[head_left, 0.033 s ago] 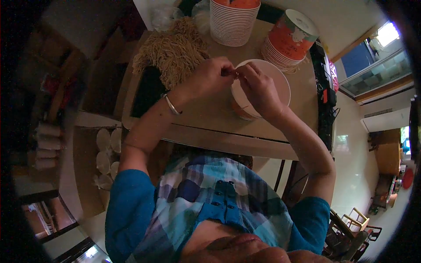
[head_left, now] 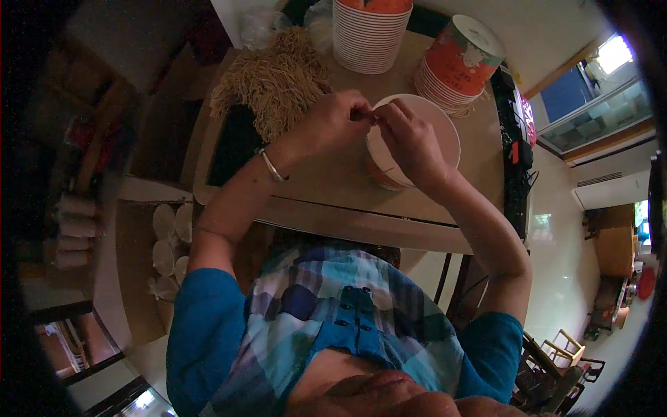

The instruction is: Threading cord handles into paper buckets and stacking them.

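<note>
Both hands meet, fingertips pinched together on something too small to tell, left hand (head_left: 332,119) and right hand (head_left: 410,142) over the white paper bowl (head_left: 445,132) near the counter's (head_left: 333,181) front edge; its contents are hidden; stacked bowls (head_left: 368,35) and noodles (head_left: 274,83) sit toward the far edge.

Cup stacks (head_left: 369,35) behind, noodle pile (head_left: 274,80) left
</note>
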Tool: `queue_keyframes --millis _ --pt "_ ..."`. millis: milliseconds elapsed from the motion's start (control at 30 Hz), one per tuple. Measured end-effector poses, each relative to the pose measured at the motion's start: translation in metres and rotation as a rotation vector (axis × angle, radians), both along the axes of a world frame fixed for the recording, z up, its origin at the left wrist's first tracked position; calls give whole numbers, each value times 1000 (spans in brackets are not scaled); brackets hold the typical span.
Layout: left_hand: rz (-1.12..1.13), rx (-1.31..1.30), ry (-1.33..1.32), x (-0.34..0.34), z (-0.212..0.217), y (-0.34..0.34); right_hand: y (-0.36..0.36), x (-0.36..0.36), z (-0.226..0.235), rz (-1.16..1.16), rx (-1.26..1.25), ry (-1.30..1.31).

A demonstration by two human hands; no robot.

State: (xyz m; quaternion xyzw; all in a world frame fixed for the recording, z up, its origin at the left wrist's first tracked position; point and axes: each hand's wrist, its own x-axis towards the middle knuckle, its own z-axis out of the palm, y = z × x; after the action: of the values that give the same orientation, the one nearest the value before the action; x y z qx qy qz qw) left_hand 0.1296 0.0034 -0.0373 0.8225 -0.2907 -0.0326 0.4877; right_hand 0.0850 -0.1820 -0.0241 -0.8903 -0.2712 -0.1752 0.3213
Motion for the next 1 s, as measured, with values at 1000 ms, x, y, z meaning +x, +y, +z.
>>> queue_keyframes --millis 1000 --pt "200 79 -364 -30 0 -13 -18 19 3 5 431 889"
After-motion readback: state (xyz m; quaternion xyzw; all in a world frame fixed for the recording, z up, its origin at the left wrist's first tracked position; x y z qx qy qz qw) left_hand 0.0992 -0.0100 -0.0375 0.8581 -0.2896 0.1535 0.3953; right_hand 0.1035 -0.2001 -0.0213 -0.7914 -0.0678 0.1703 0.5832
